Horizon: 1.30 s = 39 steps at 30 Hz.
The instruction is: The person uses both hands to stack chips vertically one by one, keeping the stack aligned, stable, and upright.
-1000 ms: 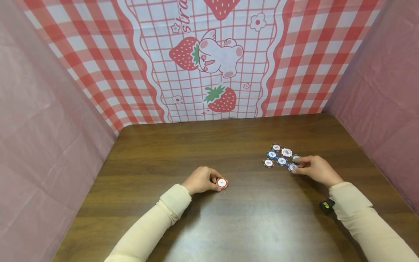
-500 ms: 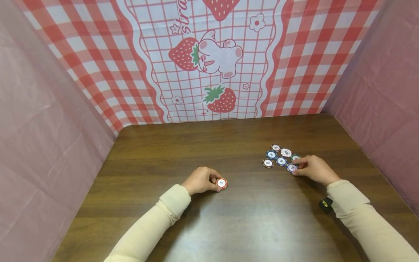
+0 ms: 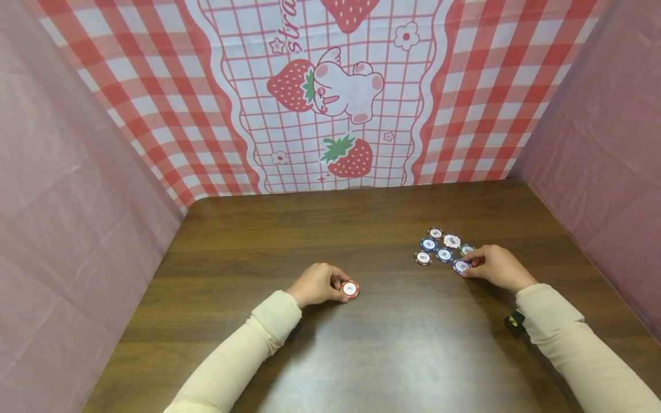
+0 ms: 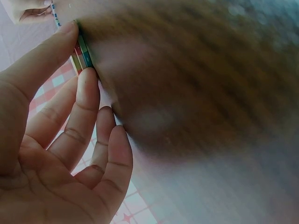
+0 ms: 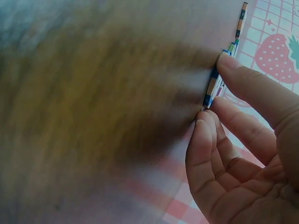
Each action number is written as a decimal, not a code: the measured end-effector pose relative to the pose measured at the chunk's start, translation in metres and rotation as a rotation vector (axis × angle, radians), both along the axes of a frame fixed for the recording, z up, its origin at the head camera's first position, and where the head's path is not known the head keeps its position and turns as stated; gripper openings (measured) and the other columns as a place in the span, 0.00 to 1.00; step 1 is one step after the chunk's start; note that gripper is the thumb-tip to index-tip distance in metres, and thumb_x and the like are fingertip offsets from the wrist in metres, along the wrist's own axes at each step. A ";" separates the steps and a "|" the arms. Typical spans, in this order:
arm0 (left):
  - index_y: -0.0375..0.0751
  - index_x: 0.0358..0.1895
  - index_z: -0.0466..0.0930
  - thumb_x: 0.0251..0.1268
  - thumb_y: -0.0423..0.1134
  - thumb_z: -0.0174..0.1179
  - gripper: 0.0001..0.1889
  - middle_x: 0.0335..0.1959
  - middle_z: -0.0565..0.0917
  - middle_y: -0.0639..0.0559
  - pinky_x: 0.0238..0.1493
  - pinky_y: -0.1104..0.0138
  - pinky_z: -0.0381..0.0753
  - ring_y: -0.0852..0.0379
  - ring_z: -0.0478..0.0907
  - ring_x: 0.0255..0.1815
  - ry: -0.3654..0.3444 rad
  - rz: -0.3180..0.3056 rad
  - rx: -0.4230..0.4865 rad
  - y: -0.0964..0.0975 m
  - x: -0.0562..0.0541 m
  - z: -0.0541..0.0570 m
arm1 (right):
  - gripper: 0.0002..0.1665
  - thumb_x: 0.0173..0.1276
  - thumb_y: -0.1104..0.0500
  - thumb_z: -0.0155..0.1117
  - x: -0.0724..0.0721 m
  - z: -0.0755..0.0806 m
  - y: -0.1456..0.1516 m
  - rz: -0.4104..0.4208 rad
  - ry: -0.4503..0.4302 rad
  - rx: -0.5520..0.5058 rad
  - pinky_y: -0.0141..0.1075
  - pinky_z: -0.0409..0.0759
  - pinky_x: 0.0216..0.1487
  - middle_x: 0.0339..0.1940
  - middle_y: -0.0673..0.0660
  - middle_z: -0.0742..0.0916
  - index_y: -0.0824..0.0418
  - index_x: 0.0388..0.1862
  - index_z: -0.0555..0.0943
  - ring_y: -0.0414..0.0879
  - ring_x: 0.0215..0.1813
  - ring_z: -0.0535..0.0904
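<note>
My left hand (image 3: 319,284) pinches a small stack of poker chips between thumb and fingers at mid-table. On top is a red poker chip (image 3: 350,289) marked 5; the left wrist view shows green and red edges in the chip stack (image 4: 81,56). To the right, my right hand (image 3: 498,267) pinches a blue poker chip (image 3: 461,267) by its edge, low at the tabletop. In the right wrist view the blue chip (image 5: 211,86) sits between thumb and fingertip. A green poker chip (image 3: 467,250) lies just behind it, partly near my forefinger.
Several more chips lie flat beside the right hand: a white chip (image 3: 451,241), two blue ones (image 3: 444,254) and two dark ones (image 3: 423,257). The brown wooden table (image 3: 289,229) meets a strawberry-print cloth (image 3: 330,143) at the back. Pink cloth (image 3: 594,172) hangs at both sides.
My right hand has shifted slightly left, and the blue chip in it has moved a little toward me. My left hand and its stack have stayed in place.
</note>
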<state>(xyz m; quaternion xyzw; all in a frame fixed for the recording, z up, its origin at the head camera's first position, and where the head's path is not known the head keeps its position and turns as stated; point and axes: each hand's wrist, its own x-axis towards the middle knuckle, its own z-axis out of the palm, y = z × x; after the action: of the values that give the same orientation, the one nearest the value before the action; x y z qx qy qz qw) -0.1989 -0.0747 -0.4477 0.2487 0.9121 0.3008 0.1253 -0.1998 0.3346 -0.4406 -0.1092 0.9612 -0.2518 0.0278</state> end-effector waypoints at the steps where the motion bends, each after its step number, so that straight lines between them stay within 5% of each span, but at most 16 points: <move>1: 0.46 0.42 0.88 0.44 0.41 0.78 0.17 0.23 0.80 0.61 0.35 0.73 0.70 0.67 0.71 0.26 -0.002 0.001 0.000 0.000 0.000 0.000 | 0.15 0.51 0.58 0.77 0.000 0.000 0.000 -0.001 0.003 0.000 0.33 0.66 0.31 0.24 0.50 0.80 0.64 0.37 0.87 0.41 0.29 0.69; 14: 0.45 0.43 0.88 0.45 0.41 0.78 0.18 0.23 0.80 0.61 0.36 0.72 0.71 0.67 0.72 0.26 -0.008 0.005 -0.007 0.000 0.001 0.001 | 0.19 0.56 0.53 0.76 0.002 0.001 0.001 -0.011 0.001 -0.039 0.32 0.73 0.33 0.28 0.52 0.86 0.66 0.41 0.86 0.39 0.30 0.75; 39: 0.46 0.42 0.88 0.45 0.42 0.78 0.18 0.24 0.80 0.61 0.35 0.73 0.70 0.68 0.72 0.26 -0.010 0.009 -0.005 -0.001 0.000 -0.001 | 0.20 0.55 0.53 0.77 0.002 0.009 -0.048 -0.020 0.186 -0.250 0.25 0.73 0.29 0.29 0.54 0.88 0.62 0.44 0.87 0.31 0.28 0.76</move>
<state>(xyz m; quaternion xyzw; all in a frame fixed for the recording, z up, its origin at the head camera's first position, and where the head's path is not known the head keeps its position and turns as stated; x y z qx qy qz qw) -0.1990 -0.0754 -0.4485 0.2429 0.9133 0.3003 0.1291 -0.1978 0.2871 -0.4318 -0.1249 0.9219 -0.3586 -0.0775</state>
